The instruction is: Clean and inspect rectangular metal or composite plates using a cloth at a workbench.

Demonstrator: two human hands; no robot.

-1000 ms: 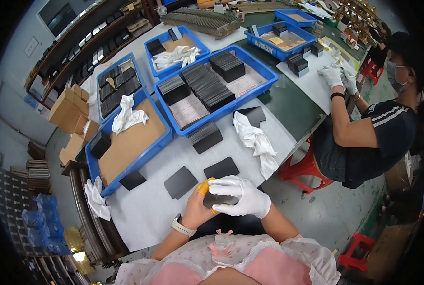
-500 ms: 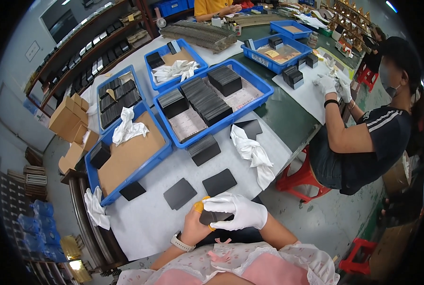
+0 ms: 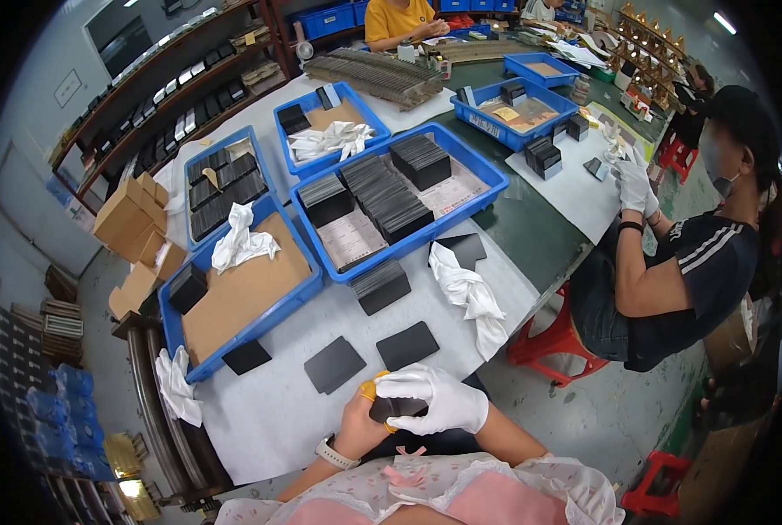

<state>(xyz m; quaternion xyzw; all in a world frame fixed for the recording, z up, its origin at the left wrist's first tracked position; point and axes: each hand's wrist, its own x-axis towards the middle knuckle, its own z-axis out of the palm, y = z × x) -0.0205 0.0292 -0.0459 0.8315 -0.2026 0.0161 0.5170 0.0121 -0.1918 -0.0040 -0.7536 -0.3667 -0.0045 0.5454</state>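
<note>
Black plates (image 3: 406,345), blue trays (image 3: 487,179), white cloths (image 3: 468,293), white glove (image 3: 434,400).

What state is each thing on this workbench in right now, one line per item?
Right hand: white-gloved, gripping the dark plate.
Left hand: bare, orange fingertip covers, holding the same plate.
Dark plate: held between both hands.
Centre blue tray: filled with stacked dark plates.
White cloth: crumpled on the table.

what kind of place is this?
Likely a small factory assembly or inspection bench: blue bins of stacked black plates, racks of stock on shelves, and a gloved co-worker seated at the same table.
</note>
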